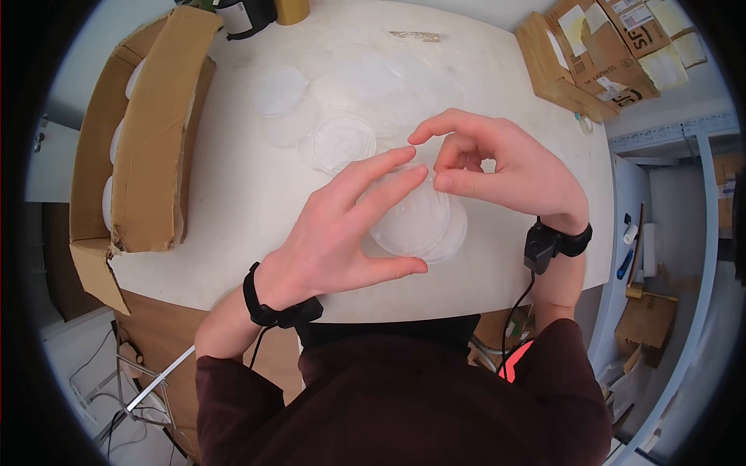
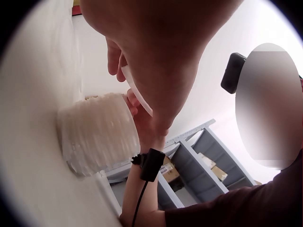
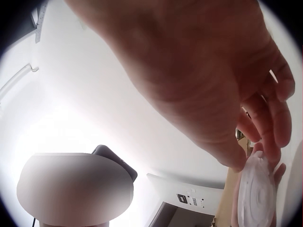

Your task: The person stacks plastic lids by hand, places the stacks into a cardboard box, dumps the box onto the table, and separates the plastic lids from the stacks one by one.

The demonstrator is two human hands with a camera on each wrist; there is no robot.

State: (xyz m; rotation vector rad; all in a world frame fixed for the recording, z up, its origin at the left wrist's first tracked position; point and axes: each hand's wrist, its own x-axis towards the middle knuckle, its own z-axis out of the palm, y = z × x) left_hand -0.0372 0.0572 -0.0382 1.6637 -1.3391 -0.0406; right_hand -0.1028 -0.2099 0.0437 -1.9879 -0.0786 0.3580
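Observation:
A clear round plastic lid [image 1: 410,221] is held by my left hand [image 1: 322,233], its thumb at the near edge and its fingers at the far edge. The lid [image 3: 258,194] shows nearly face-on in the right wrist view, and as a thin pale curve in the left wrist view. Under it, a tall stack of lids [image 2: 102,132] with ridged sides stands on the table. My right hand [image 1: 505,163] hovers over the far right side of the lid, fingers bent and thumb tip close to its rim. A gap shows between its thumb and forefinger.
More clear lids [image 1: 343,144] lie on the white table [image 1: 233,217] beyond my left hand. A long cardboard box [image 1: 159,147] with white round things inside stands at the left. Cardboard boxes [image 1: 602,54] stand at the back right. A black container [image 1: 246,17] stands at the back.

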